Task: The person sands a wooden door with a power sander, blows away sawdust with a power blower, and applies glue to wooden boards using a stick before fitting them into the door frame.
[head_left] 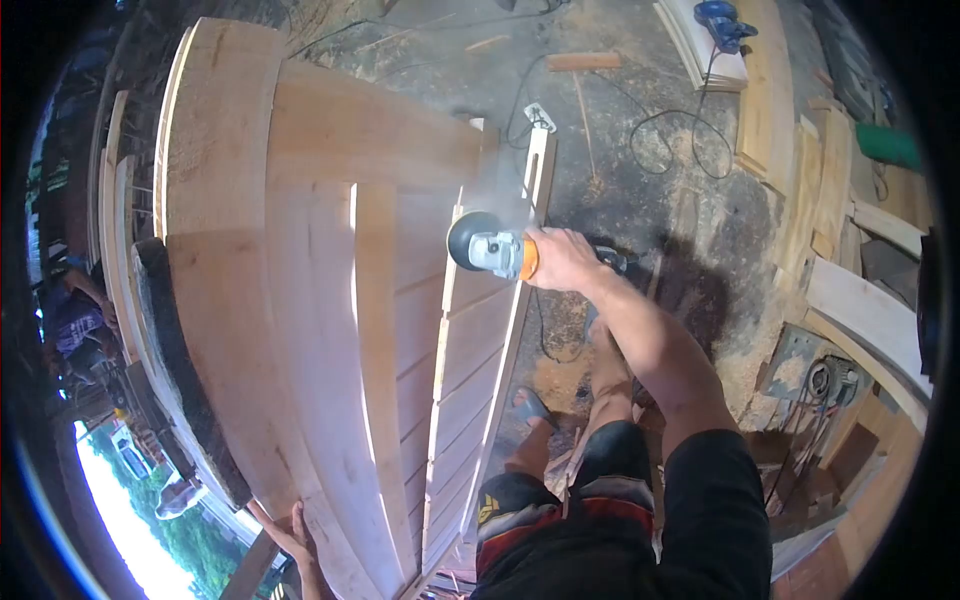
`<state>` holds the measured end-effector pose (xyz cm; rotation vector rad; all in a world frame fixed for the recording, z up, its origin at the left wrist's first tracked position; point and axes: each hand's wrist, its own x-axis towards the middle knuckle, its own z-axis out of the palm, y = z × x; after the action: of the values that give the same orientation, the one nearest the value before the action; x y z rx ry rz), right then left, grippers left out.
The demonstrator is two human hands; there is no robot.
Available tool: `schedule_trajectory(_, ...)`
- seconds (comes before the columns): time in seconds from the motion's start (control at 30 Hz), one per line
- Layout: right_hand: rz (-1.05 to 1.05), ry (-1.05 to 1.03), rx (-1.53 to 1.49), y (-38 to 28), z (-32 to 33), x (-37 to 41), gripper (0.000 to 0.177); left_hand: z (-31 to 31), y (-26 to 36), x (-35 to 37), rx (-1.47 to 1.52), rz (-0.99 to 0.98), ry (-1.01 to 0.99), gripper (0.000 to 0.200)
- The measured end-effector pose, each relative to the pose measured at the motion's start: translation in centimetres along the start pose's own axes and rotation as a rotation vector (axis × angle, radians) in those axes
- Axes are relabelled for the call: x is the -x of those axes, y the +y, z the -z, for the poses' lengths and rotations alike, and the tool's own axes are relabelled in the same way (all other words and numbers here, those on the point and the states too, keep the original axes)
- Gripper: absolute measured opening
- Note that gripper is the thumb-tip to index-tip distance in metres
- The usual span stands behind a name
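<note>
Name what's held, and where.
The right hand holds the silver-and-orange angle grinder by its body, behind the head. The left hand touches the pale wooden panel at its edge; grip unclear.

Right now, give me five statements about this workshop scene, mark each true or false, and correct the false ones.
1. The right hand holds a power tool with an orange band. True.
2. The left hand is on that power tool too. False: it is at the near edge of the large wooden frame, away from the tool.
3. A blue tool lies on pale boards at the top right of the view. True.
4. The person wears closed boots. False: an open sandal shows on one foot.
5. Pale dust hangs in the air near the tool's round disc. True.
</note>
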<state>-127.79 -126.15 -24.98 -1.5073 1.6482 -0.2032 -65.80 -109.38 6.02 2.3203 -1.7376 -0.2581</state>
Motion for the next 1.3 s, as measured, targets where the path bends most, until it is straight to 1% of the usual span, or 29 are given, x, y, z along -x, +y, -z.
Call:
schedule_trajectory(0.07,-0.027,0.001,0.013,-0.9,1.9,-0.5,0.061,0.0,-0.4,-0.3,-0.01,0.002,-0.01,0.104)
schedule_trajectory(0.17,-0.049,0.027,-0.077,0.7,2.5,-2.6,0.063,-0.2,-0.1,-0.1,0.029,-0.042,-0.002,0.104)
schedule_trajectory(0.3,-0.283,0.183,-0.174,2.2,5.7,-2.6,0.058,0.1,1.7,-0.2,-0.037,-0.062,-0.007,0.103)
schedule_trajectory(0.4,-0.418,0.575,-0.544,6.3,4.5,-2.1,0.055,0.9,3.6,-0.3,-0.132,-0.081,-0.013,0.102)
schedule_trajectory(0.43,-0.451,0.566,-0.656,7.1,4.7,-1.0,0.056,1.1,4.1,-0.1,-0.165,-0.087,-0.013,0.102)
schedule_trajectory(0.47,-0.429,0.649,-0.674,6.8,4.7,1.1,0.052,1.4,4.0,-0.1,-0.14,-0.088,-0.027,0.101)
schedule_trajectory(0.5,-0.404,0.73,-0.688,6.6,4.7,3.2,0.049,1.4,3.7,-0.4,-0.161,-0.142,0.002,0.101)
schedule_trajectory(0.57,-0.527,0.664,-0.88,3.5,6.4,8.5,0.038,1.6,2.0,-0.1,-0.207,-0.25,0.067,0.101)
schedule_trajectory(0.6,-0.364,0.789,-0.935,5.5,3.8,9.1,0.037,1.8,1.8,-0.2,-0.279,-0.244,0.075,0.102)
schedule_trajectory(0.67,-0.527,0.712,-1.152,1.8,5.6,13.7,0.033,2.7,2.0,0.2,-0.22,-0.241,0.064,0.1)
schedule_trajectory(0.7,-0.528,0.857,-1.054,2.9,3.6,14.3,0.033,2.6,2.2,0.2,-0.187,-0.249,0.054,0.099)
schedule_trajectory(0.73,-0.556,0.917,-1.046,3.9,2.0,14.9,0.035,1.0,0.2,0.6,-0.347,-0.305,0.227,0.094)
schedule_trajectory(0.77,-0.583,0.998,-1.109,3.9,1.1,15.8,0.038,0.1,1.2,1.4,-0.35,-0.27,0.362,0.089)
schedule_trajectory(0.8,-0.626,1.057,-1.078,3.7,0.4,16.9,0.039,-1.4,3.3,2.4,-0.345,-0.231,0.501,0.088)
schedule_trajectory(0.83,-0.58,1.069,-1.198,1.6,1.7,19.0,0.046,-3.2,5.6,3.0,-0.232,-0.375,0.592,0.072)
schedule_trajectory(0.87,-0.636,1.073,-1.254,-0.6,2.8,21.1,0.041,-4.9,7.6,4.5,-0.198,-0.394,0.589,0.072)
schedule_trajectory(0.9,-0.675,1.138,-1.275,-3.9,4.7,23.0,0.038,-6.8,9.6,6.1,0.235,-0.277,0.277,0.041)
schedule_trajectory(0.93,-0.643,1.157,-1.408,-2.9,3.5,22.5,0.038,-8.8,12.5,7.3,0.575,-0.044,-0.13,0.027)
schedule_trajectory(0.97,-0.598,1.17,-1.541,-1.5,1.6,22.0,0.037,-10.0,17.0,8.0,0.509,-0.129,-0.246,0.02)
schedule_trajectory(1.0,-0.583,1.155,-1.598,-2.1,1.5,22.5,0.037,-9.3,22.5,8.9,0.467,-0.184,-0.337,0.02)
schedule_trajectory(1.03,-0.569,1.139,-1.66,-3.0,1.5,22.9,0.037,-13.2,23.4,8.5,0.362,-0.417,-0.443,0.021)
schedule_trajectory(1.07,-0.546,1.122,-1.711,-4.1,1.6,23.2,0.036,-13.6,26.4,8.5,0.299,-0.626,-0.528,0.02)
schedule_trajectory(1.1,-0.573,1.083,-1.746,-5.0,1.7,23.7,0.036,-13.3,30.4,8.5,0.227,-0.835,-0.61,0.025)
schedule_trajectory(1.13,-0.565,1.004,-1.79,-5.0,1.2,23.4,0.032,-12.8,33.9,8.8,0.308,-1.026,-0.551,0.039)
schedule_trajectory(1.17,-0.57,0.974,-1.736,-5.0,0.6,23.3,0.032,-12.4,36.6,9.0,0.394,-1.215,-0.481,0.057)
schedule_trajectory(1.2,-0.475,1.042,-1.705,-5.6,0.4,23.3,0.034,-12.7,38.0,9.2,0.315,-1.259,-0.639,0.066)
schedule_trajectory(1.23,-0.544,1.096,-1.673,-6.7,0.8,23.5,0.034,-13.2,39.3,9.2,0.227,-1.295,-0.79,0.077)
schedule_trajectory(1.27,-0.535,1.082,-1.675,-7.0,0.9,23.7,0.033,-13.5,40.3,9.2,0.13,-1.32,-0.941,0.087)
schedule_trajectory(1.3,-0.53,1.064,-1.674,-7.1,1.3,23.9,0.033,-13.8,40.9,9.3,0.08,-1.356,-0.962,0.09)
